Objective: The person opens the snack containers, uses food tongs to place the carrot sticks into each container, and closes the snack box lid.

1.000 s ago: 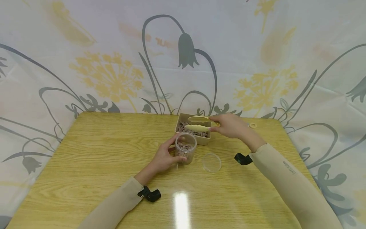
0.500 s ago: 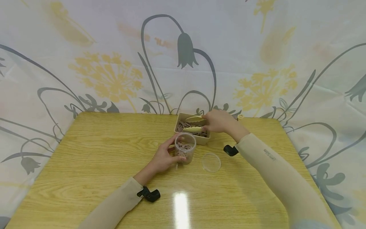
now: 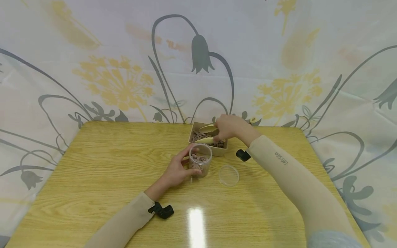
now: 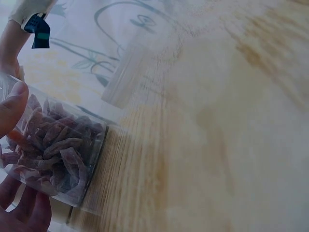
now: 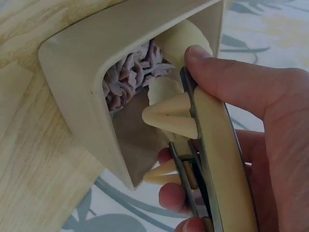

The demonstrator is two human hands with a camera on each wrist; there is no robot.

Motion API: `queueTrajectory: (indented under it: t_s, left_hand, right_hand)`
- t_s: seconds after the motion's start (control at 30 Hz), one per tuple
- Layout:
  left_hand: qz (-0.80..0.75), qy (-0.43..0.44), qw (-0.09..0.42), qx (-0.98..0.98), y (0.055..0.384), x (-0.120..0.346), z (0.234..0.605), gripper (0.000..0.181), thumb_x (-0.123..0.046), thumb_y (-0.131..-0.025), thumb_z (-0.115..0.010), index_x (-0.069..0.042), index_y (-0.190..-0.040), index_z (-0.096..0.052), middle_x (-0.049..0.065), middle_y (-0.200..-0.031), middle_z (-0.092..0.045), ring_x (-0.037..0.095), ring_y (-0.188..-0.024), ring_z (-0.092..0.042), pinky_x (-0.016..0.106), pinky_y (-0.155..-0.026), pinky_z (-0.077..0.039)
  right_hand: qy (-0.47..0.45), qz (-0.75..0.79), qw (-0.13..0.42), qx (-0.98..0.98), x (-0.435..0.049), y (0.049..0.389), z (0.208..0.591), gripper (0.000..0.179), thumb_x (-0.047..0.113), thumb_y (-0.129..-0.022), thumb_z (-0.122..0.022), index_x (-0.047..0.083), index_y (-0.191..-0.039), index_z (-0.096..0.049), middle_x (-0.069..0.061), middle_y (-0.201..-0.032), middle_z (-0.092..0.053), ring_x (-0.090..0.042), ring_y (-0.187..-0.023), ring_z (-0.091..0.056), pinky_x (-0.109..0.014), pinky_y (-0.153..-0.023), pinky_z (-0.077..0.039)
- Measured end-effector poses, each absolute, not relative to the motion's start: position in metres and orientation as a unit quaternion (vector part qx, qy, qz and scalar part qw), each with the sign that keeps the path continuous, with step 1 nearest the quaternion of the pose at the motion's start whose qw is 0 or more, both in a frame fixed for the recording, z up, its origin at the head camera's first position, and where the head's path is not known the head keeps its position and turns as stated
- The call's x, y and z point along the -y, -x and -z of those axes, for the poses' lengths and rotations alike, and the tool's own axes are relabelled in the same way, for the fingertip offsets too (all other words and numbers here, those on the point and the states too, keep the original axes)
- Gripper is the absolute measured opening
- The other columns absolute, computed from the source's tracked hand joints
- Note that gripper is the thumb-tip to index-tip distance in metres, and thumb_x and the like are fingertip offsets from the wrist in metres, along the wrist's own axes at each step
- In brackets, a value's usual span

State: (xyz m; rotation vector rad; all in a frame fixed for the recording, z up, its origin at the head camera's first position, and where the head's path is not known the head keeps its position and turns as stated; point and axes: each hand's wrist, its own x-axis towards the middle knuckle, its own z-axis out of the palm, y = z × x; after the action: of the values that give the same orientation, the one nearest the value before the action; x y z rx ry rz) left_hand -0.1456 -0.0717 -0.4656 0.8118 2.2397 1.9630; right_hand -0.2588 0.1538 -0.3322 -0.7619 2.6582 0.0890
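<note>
My left hand [image 3: 176, 171] grips a clear plastic jar [image 3: 204, 168] on the table, thumb in front and fingers behind. Brownish-purple dried strips [image 4: 58, 140] partly fill it. Yellow tongs [image 5: 215, 145] are held in my right hand [image 3: 231, 126], thumb on one arm and fingers round the other. Their two heads stand apart, reaching into a beige rectangular bin [image 5: 77, 63]. More of the same strips [image 5: 130, 77] lie in the bin, heaped toward one side. The jar stands right at the bin's near edge, its mouth uncovered.
A clear round lid [image 3: 228, 175] lies flat on the wooden table [image 3: 108, 165], to the right of the jar. Behind the table hangs a flower-printed cloth [image 3: 124, 69], close to the bin's far side.
My right hand has moved left and a little away from me, carrying the tongs deeper into the bin. My left hand and the jar have stayed in place.
</note>
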Motion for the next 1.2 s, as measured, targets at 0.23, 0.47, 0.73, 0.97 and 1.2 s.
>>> queueTrajectory:
  t_s: [0.23, 0.47, 0.73, 0.97, 1.2]
  left_hand:
    - [-0.633, -0.266, 0.024, -0.726, 0.146, 0.073, 0.467, 0.095, 0.003, -0.072, -0.085, -0.009, -0.153, -0.039, 0.021, -0.138, -0.053, 0.039, -0.129, -0.05, 0.049, -0.105, -0.044]
    - [-0.62, -0.27, 0.022, -0.736, 0.146, 0.073, 0.467, 0.096, -0.003, -0.073, -0.087, -0.012, -0.154, -0.037, 0.015, -0.138, -0.054, 0.034, -0.128, -0.051, 0.044, -0.104, -0.046]
    - [-0.633, -0.27, 0.027, -0.725, 0.146, 0.072, 0.46, 0.093, 0.0, -0.073, -0.086, -0.013, -0.153, -0.04, 0.019, -0.136, -0.054, 0.036, -0.128, -0.051, 0.044, -0.105, -0.045]
    - [-0.636, -0.267, 0.029, -0.723, 0.147, 0.072, 0.465, 0.091, 0.002, -0.073, -0.085, -0.012, -0.152, -0.041, 0.019, -0.136, -0.055, 0.036, -0.128, -0.051, 0.047, -0.105, -0.045]
    - [-0.64, -0.274, 0.026, -0.718, 0.142, 0.07, 0.454, 0.089, 0.01, -0.073, -0.082, 0.001, -0.151, -0.038, 0.032, -0.135, -0.051, 0.049, -0.127, -0.048, 0.058, -0.104, -0.043]
  right_hand:
    - [0.287, -0.016, 0.181, -0.941, -0.158, 0.259, 0.338, 0.062, 0.048, -0.088, -0.074, 0.005, -0.131, -0.065, -0.014, -0.125, -0.066, -0.03, -0.095, -0.068, -0.046, -0.085, -0.056]
    - [0.307, -0.029, 0.161, -0.938, -0.159, 0.257, 0.343, 0.072, 0.052, -0.086, -0.074, 0.011, -0.143, -0.055, -0.012, -0.119, -0.068, -0.026, -0.086, -0.066, -0.044, -0.078, -0.057]
    - [0.285, -0.057, 0.219, -0.932, -0.142, 0.264, 0.333, 0.069, 0.047, -0.083, -0.077, 0.007, -0.137, -0.061, -0.012, -0.126, -0.062, -0.034, -0.113, -0.061, -0.049, -0.095, -0.052]
    - [0.28, 0.013, 0.226, -0.933, -0.145, 0.262, 0.336, 0.047, 0.039, -0.086, -0.079, 0.004, -0.117, -0.072, -0.004, -0.128, -0.066, -0.01, -0.06, -0.051, -0.028, -0.063, -0.049]
    - [0.298, 0.016, 0.172, -0.939, -0.156, 0.252, 0.343, 0.034, 0.037, -0.092, -0.072, 0.014, -0.117, -0.075, -0.001, -0.122, -0.069, -0.007, -0.051, -0.039, -0.026, -0.049, -0.034]
